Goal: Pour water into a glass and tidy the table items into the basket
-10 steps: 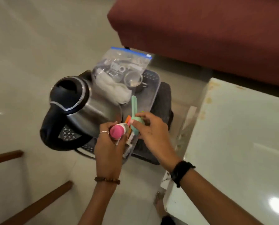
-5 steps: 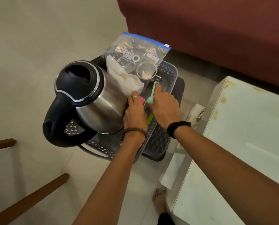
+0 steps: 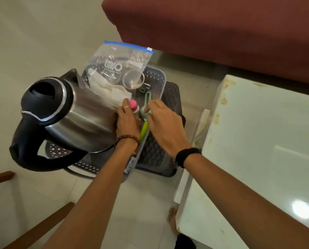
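Observation:
A grey perforated basket (image 3: pixel 160 81) rests on a dark stool (image 3: pixel 173 97) on the floor. Inside it lies a steel kettle (image 3: pixel 85 119) with a black lid and handle, a clear zip bag (image 3: pixel 121 63) holding a glass, and white cloth (image 3: pixel 117 94). My left hand (image 3: pixel 126 121) is in the basket, closed around a pink-capped bottle (image 3: pixel 133 105). My right hand (image 3: pixel 164 123) is beside it, fingertips on a mint-green utensil (image 3: pixel 145 106) whose lime-green part (image 3: pixel 144 130) lies along the basket's right wall.
A white table (image 3: pixel 268 141) stands at the right, its corner close to my right forearm. A dark red sofa (image 3: pixel 213 27) runs along the back. Wooden rails (image 3: pixel 37 229) cross the lower left. My bare foot (image 3: pixel 171 214) is on the tiled floor.
Both hands have moved from above the basket's near end down into it, carrying the pink-capped bottle and the green utensil, which now lie among the items next to the kettle.

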